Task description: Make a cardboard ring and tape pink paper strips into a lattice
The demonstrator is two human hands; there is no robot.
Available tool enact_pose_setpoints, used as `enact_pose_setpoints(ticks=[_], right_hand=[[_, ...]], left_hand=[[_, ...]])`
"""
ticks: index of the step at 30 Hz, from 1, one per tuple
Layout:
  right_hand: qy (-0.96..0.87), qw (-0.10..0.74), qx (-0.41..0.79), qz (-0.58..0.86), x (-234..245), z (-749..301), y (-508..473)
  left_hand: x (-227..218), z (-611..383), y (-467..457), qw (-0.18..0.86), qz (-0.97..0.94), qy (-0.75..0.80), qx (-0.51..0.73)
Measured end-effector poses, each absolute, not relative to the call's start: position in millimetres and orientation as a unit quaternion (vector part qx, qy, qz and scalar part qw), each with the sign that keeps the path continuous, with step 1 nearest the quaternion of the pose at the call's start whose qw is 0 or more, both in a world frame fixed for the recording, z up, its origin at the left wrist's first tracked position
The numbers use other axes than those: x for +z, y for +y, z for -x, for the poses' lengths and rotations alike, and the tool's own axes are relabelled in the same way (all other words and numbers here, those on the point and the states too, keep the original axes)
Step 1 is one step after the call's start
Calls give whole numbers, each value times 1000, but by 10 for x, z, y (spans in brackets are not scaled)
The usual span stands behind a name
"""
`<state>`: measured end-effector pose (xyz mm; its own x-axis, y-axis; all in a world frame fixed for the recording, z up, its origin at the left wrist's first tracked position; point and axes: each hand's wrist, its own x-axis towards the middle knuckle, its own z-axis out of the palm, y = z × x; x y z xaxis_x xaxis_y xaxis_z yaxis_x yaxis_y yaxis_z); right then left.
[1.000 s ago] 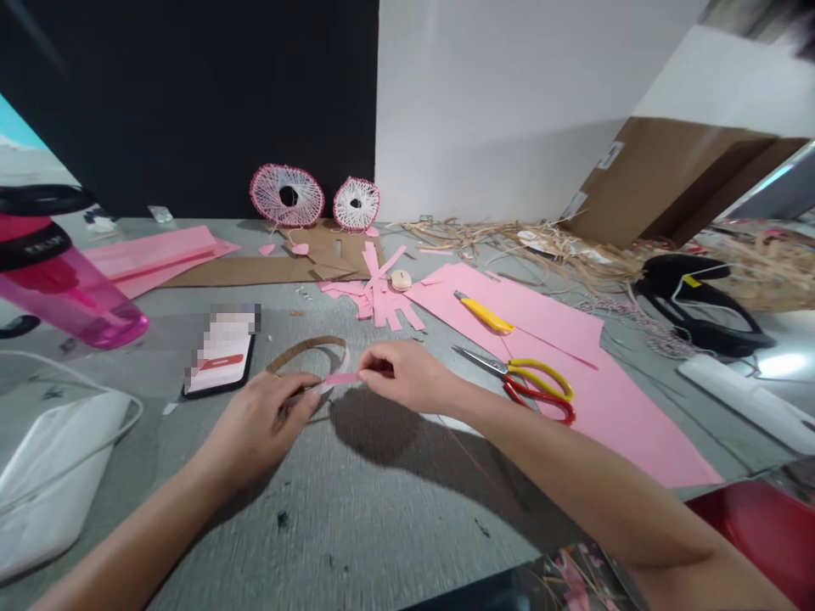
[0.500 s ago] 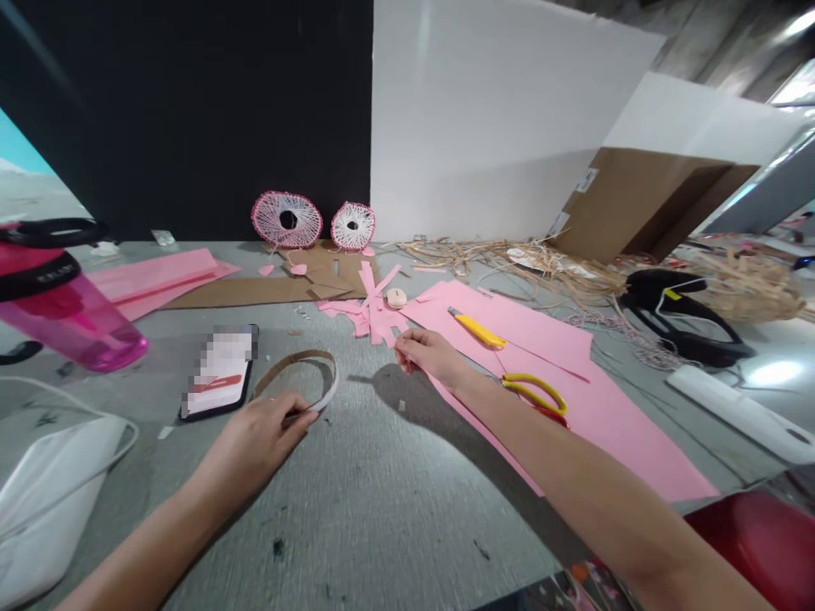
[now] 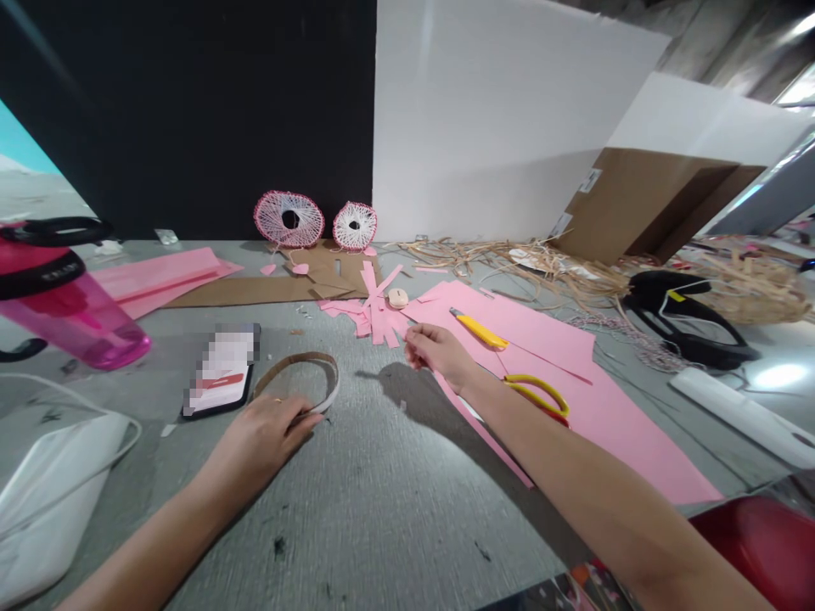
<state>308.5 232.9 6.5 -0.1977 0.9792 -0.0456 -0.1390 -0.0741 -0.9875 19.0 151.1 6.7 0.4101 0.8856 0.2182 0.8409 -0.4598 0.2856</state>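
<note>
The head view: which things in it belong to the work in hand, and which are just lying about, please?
Belonging to the work, as I judge:
band, in the left hand
pink strip, beside the right hand
pink paper, scissors and knife, probably

Just lying about, it seems:
phone
bottle
cardboard box

Thin brown band (image 3: pixel 309 356) — curved into a loop, standing on edge.

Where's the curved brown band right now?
In the head view, the curved brown band sits left of centre, its near side in the left hand, just right of the phone.
</note>
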Motion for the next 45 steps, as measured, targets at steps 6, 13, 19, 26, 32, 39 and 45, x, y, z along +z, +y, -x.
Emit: enact_pose_setpoints(ticks=[6, 13, 19, 26, 32, 39, 45], right_hand=[[-470, 539, 551, 430, 137, -3295, 2467], [-457, 562, 530, 441, 151, -3405, 2538], [-450, 554, 536, 450, 240, -3491, 2562], [-454, 524, 546, 470, 275, -3579, 2515], [-499, 453, 561, 480, 321, -3553, 2339], [-546, 407, 570, 460, 261, -3493, 2177], [-566, 422, 547, 450, 152, -3437, 2146]], left_hand=[[135, -232, 1501, 16, -846, 501, 182], [141, -235, 1482, -5, -861, 471, 193], [125, -223, 1482, -29, -868, 456, 195], [98, -238, 1451, 25, -879, 450, 154], [118, -248, 1437, 41, -874, 460, 152], [133, -285, 1419, 23, -898, 406, 170], [116, -303, 1466, -80, -911, 375, 154]])
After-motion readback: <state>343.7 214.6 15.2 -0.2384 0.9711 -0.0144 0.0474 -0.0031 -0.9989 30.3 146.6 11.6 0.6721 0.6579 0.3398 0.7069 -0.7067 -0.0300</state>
